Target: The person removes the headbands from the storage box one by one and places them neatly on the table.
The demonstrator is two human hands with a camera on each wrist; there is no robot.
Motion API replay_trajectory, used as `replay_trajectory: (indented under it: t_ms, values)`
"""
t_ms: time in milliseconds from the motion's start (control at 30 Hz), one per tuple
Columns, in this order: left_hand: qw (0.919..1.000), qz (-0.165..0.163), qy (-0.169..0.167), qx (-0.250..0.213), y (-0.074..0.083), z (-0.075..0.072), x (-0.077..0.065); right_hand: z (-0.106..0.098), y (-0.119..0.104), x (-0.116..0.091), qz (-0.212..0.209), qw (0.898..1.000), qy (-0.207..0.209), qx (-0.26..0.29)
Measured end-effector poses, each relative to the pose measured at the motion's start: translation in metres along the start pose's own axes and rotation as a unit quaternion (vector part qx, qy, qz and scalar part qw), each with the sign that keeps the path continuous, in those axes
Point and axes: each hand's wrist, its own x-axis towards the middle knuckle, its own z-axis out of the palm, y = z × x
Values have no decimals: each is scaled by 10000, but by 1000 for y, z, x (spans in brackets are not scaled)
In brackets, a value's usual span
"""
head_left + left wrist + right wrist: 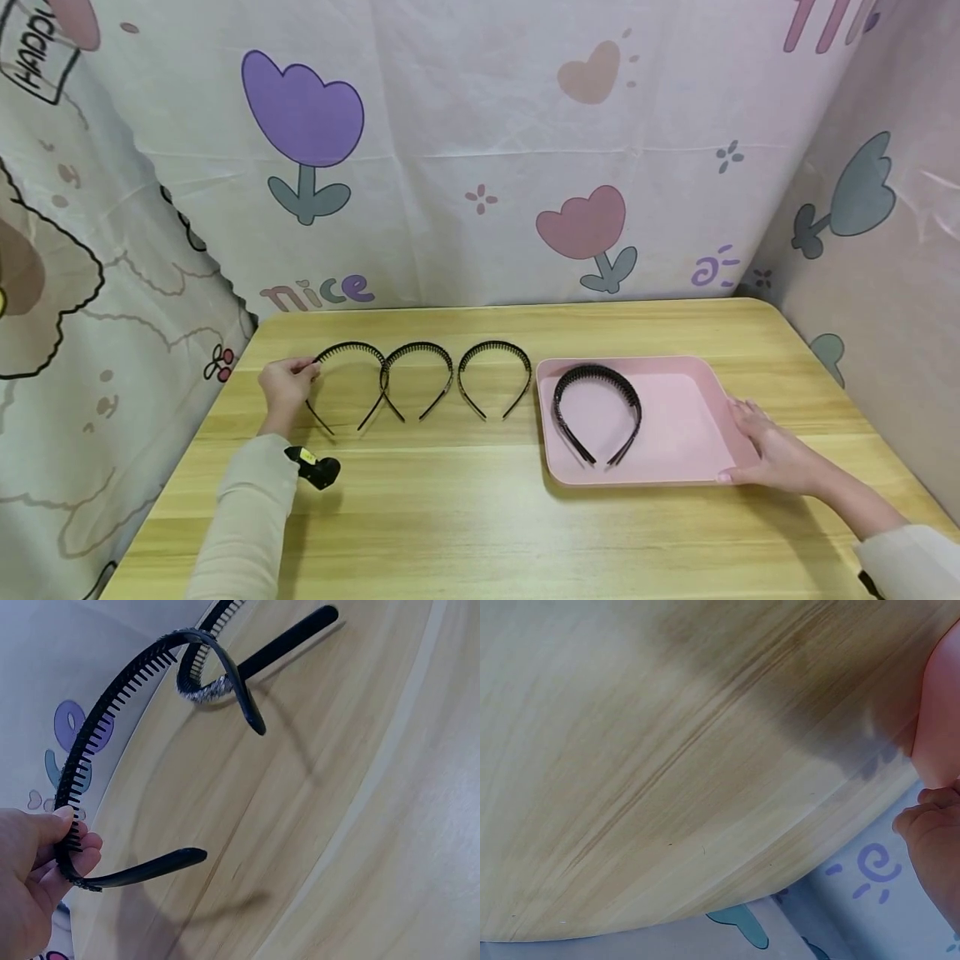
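My left hand point(287, 385) pinches the leftmost black toothed headband point(352, 344) near one end, between thumb and fingers. In the left wrist view that headband point(90, 739) has its teeth facing inward, and its far end overlaps the neighbouring headband point(281, 646). A third headband point(493, 343) lies just right of those two on the table. Several nested black headbands point(597, 372) sit in the left half of a pink tray point(682, 417). My right hand point(776, 454) holds the tray's right end, thumb at the front corner and fingers along the side rim.
The wooden table point(480, 533) has rounded back corners. Behind it and at both sides hangs a printed cloth point(450, 100) with flowers and lettering. A small black device point(318, 471) is strapped at my left wrist.
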Motion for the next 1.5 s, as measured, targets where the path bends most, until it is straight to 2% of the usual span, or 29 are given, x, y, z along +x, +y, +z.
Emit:
replay_trajectory:
  t_ms: [200, 600, 833, 967, 1100, 1300, 1500]
  values:
    - [9996, -70, 84, 251, -4, -4, 3, 0, 0, 0, 12, 10000, 0, -43]
    - [9986, -315, 177, 396, -13, -5, 7, 2, 0, -2, 83, 9999, -53, -56]
    - [9985, -198, 312, 412, -16, 0, 10, 2, 0, 0, -53, 9999, 33, -127]
    - [9980, -251, 454, 356, -17, 2, 10, 2, 0, 0, -20, 9999, 9, -106]
    - [9978, -412, 413, 299, -19, 4, 12, 1, -2, -1, 126, 9998, -103, -60]
    - [9977, -380, 334, 445, -22, 8, 14, 0, -4, -1, 267, 9994, -196, -49]
    - [9978, -466, 263, 390, -23, 8, 16, 0, -4, -2, 274, 9995, -171, -38]
